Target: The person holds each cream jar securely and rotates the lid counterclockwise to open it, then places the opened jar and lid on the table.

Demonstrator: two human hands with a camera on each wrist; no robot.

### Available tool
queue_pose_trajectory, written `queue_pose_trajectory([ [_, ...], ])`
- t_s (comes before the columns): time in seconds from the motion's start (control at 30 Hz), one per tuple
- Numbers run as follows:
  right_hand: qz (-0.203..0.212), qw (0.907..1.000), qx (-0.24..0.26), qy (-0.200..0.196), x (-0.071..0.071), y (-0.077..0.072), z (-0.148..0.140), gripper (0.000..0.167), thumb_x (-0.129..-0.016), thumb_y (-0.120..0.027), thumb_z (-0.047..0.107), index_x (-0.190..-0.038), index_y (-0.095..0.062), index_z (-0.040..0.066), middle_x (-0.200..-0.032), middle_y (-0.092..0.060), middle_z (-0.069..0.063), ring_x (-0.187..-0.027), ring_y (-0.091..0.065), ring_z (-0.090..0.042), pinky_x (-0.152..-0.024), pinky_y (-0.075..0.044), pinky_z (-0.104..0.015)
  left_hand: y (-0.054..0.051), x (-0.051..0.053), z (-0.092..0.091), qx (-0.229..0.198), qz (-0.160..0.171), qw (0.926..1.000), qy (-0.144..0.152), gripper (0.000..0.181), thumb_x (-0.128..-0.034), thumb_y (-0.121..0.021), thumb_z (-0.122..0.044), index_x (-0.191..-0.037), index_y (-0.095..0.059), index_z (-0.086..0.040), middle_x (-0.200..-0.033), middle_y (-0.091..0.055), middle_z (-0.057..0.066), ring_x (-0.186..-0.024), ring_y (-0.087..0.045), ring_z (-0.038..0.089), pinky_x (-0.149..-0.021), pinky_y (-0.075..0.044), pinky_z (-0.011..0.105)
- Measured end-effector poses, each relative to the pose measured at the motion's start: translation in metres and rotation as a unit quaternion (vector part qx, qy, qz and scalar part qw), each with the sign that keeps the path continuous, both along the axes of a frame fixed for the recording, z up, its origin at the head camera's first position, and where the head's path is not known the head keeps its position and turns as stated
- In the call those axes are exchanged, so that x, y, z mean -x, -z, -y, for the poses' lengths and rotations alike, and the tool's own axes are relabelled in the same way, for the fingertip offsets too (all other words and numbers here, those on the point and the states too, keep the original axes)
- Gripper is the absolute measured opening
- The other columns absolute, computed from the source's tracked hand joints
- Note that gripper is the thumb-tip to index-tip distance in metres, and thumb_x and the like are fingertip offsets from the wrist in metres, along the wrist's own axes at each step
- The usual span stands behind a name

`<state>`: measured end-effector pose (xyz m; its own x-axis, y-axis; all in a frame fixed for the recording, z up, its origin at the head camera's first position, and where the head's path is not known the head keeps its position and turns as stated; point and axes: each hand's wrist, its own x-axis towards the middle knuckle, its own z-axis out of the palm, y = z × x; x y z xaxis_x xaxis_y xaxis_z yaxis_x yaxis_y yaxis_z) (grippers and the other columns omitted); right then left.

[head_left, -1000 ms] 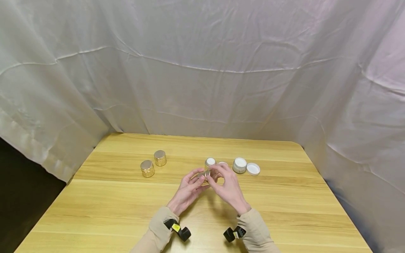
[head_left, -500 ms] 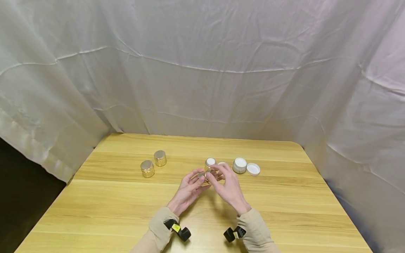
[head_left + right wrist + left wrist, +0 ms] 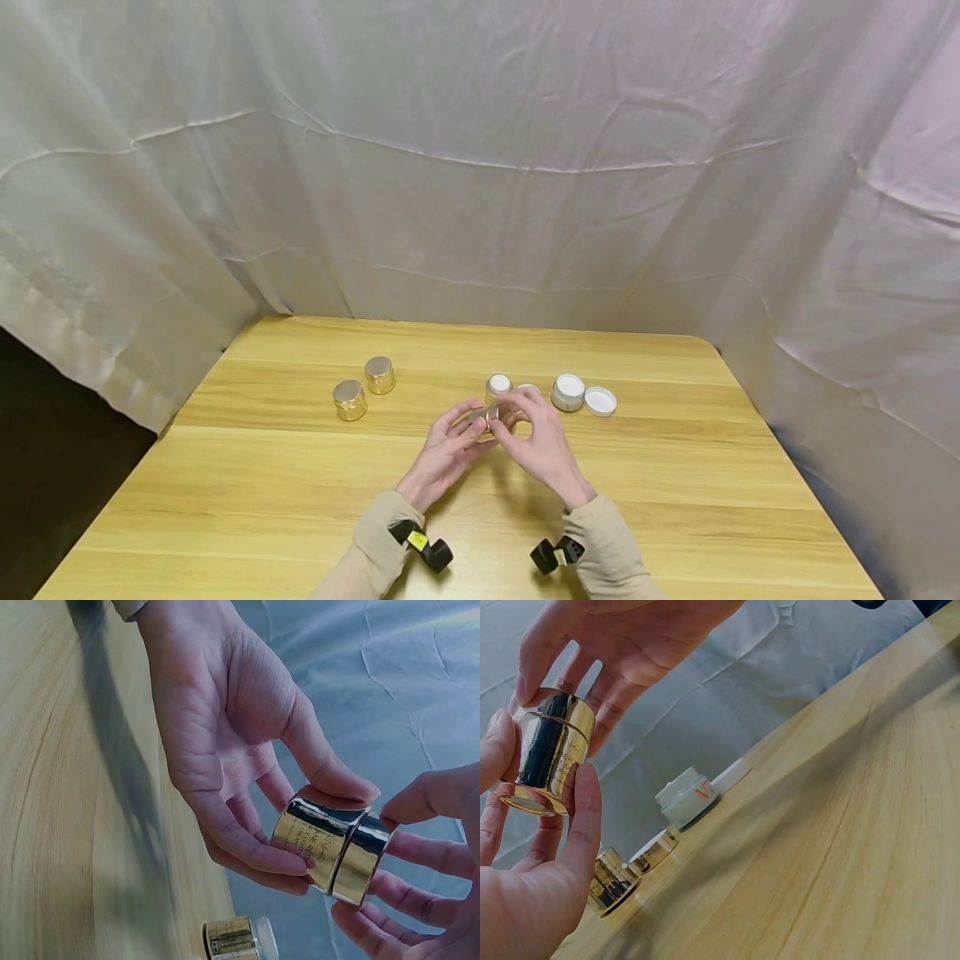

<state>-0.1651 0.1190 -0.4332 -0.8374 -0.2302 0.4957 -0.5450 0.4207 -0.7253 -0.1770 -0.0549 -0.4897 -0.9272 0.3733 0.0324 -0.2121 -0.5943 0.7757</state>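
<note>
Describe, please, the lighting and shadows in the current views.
Head view: brightest, a pinkish tint on the curtain at upper right; left wrist view: dimmer, a long shadow across the tabletop, dark reflections on the gold jar; right wrist view: also dim, a shadow band on the tabletop.

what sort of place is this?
Probably a makeshift recording booth: pale curtains hang behind and on both sides of a wooden table, and each wrist wears a black camera.

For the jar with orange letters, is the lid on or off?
Off. The jar shows its bare neck, and a white lid lies beside it on the table.
</note>
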Motion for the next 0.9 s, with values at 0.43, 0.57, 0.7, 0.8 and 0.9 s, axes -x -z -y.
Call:
queue_pose_trajectory([
  [0.43,0.032,0.9989,-0.001,0.034,-0.0019,-0.0002,0.0006,0.028,-0.090,-0.075,0.016,-0.116,-0.071,0.008,-0.104,-0.065,-0.011,-0.084,-0.064,-0.019,-0.076,-0.063,-0.036,-0.0019,-0.0011,-0.0007,-0.004,0.008,0.9999,-0.006,0.022,-0.0990,-0.060,-0.005,-0.114,-0.063,-0.021,-0.113,-0.069,-0.004,-0.107,-0.067,0.010,-0.102,-0.058,0.035],
  [0.57,0.011,0.9997,0.000,0.020,-0.0017,-0.0004,0.0002,0.028,-0.087,-0.077,0.009,-0.114,-0.071,0.007,-0.103,-0.065,-0.011,-0.085,-0.065,-0.021,-0.077,-0.063,-0.036,-0.0029,-0.0016,-0.0004,-0.006,0.005,1.0000,-0.002,0.022,-0.0990,-0.060,-0.005,-0.114,-0.063,-0.021,-0.114,-0.068,-0.004,-0.107,-0.067,0.010,-0.102,-0.058,0.035],
  [0.7,-0.020,0.9998,-0.005,-0.003,0.0000,0.0011,-0.0009,0.030,-0.083,-0.076,0.000,-0.112,-0.071,0.005,-0.107,-0.065,-0.012,-0.090,-0.066,-0.025,-0.080,-0.064,-0.038,-0.0031,-0.0017,0.0002,-0.009,0.006,0.9999,0.000,0.022,-0.0976,-0.062,-0.005,-0.113,-0.063,-0.021,-0.116,-0.068,-0.004,-0.107,-0.068,0.011,-0.102,-0.058,0.035],
  [0.8,-0.018,0.9997,-0.001,-0.015,0.0007,0.0020,-0.0017,0.030,-0.084,-0.075,0.000,-0.113,-0.070,0.005,-0.109,-0.065,-0.013,-0.091,-0.065,-0.028,-0.082,-0.064,-0.040,-0.0026,-0.0016,0.0005,-0.008,0.005,1.0000,-0.001,0.022,-0.0973,-0.063,-0.006,-0.113,-0.063,-0.021,-0.116,-0.068,-0.004,-0.106,-0.068,0.011,-0.102,-0.058,0.034],
  [0.9,0.005,0.9999,0.007,-0.010,0.0001,0.0017,-0.0018,0.029,-0.087,-0.075,0.007,-0.116,-0.070,0.005,-0.111,-0.064,-0.013,-0.092,-0.065,-0.030,-0.083,-0.063,-0.041,-0.0023,-0.0016,0.0002,-0.008,0.003,1.0000,-0.002,0.021,-0.0977,-0.063,-0.007,-0.114,-0.063,-0.021,-0.115,-0.068,-0.004,-0.107,-0.068,0.011,-0.102,-0.058,0.034],
])
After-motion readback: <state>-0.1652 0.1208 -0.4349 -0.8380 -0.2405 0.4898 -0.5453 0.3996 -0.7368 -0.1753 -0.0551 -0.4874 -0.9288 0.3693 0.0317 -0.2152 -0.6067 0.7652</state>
